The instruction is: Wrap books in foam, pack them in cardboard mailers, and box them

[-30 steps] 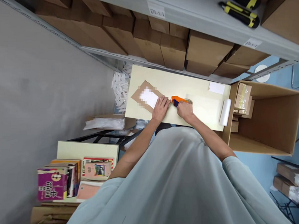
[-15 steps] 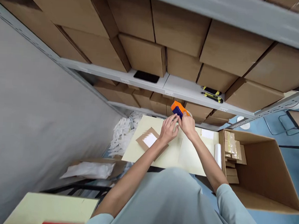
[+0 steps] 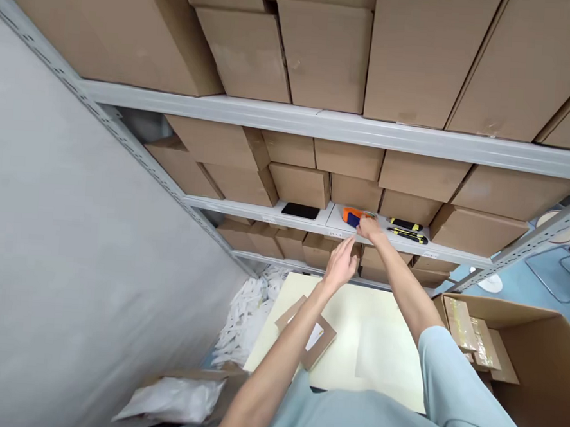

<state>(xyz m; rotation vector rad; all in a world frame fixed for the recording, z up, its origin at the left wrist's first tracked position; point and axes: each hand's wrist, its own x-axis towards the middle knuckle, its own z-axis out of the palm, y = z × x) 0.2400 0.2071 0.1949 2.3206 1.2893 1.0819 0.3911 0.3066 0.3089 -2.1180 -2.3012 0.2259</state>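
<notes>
Grey wall (image 3: 93,260) at left; across the view stands metal racking packed with brown cartons, with a pale tabletop (image 3: 351,308) below. We find the tape dispenser (image 3: 352,216), orange and blue, at the middle shelf (image 3: 326,217), between a flat black object (image 3: 300,210) and yellow-black tools (image 3: 408,235). The right hand (image 3: 368,227) is closed around its rear end. The left hand (image 3: 342,265) is lifted in front of the shelf edge, fingers loosely extended, apparently gripping nothing.

Step in hand, in our judgement: placing the dispenser on the shelf. We cannot tell whether its base bears fully on the surface. The next move, we judge, calls for seating it flat, then loosening the right hand without nudging the tools just beside it.

Counts: dispenser, one; flat black object, one; yellow-black tools, at least two, lying close together; labelled brown parcel (image 3: 324,343) on the tabletop, one, partly behind the left forearm; large open carton (image 3: 541,364) at right, one, holding at least three small boxes (image 3: 484,345). Racked cartons overlap too much for us to count reliably.
</notes>
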